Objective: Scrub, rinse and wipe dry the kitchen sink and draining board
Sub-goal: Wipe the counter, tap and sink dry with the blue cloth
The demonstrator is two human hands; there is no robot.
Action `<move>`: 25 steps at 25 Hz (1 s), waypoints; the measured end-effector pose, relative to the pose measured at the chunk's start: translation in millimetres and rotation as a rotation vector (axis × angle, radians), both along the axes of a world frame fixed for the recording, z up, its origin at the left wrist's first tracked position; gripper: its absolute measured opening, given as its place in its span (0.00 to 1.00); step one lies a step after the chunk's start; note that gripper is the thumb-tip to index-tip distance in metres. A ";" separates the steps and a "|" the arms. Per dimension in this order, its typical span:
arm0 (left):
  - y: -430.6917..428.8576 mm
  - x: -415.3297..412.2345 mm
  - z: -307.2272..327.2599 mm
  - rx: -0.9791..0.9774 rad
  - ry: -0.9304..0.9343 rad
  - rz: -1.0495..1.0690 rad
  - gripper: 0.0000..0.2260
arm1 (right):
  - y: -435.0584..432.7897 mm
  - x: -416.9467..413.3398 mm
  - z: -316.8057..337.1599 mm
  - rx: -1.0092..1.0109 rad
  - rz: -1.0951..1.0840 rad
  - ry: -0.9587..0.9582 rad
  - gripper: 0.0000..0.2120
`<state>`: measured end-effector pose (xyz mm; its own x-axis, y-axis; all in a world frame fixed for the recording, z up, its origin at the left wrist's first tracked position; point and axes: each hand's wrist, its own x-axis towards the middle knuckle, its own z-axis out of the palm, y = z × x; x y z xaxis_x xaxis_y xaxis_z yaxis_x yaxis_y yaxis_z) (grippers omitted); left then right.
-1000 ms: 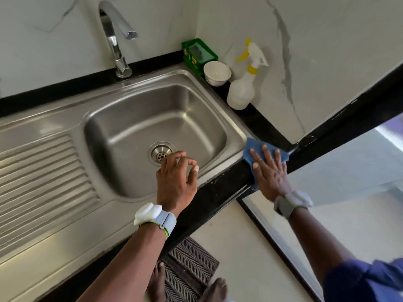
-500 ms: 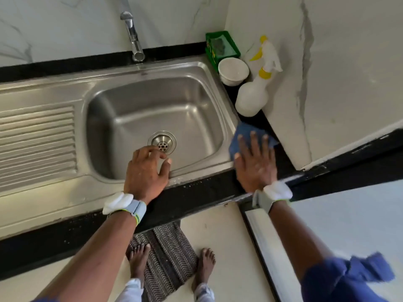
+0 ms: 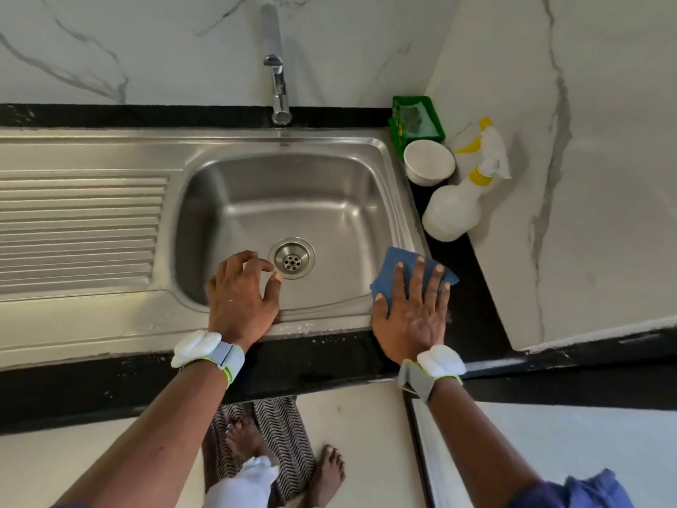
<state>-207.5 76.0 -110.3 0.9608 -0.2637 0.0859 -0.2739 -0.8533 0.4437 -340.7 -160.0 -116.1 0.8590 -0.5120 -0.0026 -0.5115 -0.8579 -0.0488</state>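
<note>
The right hand [image 3: 410,317], fingers straight and spread, is pressing a blue cloth [image 3: 394,262] onto the sink's [image 3: 219,148] near right corner. The left hand [image 3: 241,295] is resting on the near rim, loosely curled, holding nothing. The draining board [image 3: 80,229] is lying to the left.

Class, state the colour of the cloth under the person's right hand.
Blue cloth, best seen in the head view.

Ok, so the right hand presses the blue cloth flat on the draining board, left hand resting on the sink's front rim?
Not the draining board: the head view shows the right hand pressing the blue cloth flat on the sink's front right corner. The left hand does rest on the front rim.
</note>
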 end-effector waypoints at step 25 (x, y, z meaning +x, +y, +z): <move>59.9 292.8 -17.2 0.175 -0.234 -0.144 0.26 | -78.3 387.6 5.0 0.464 0.056 -0.416 0.31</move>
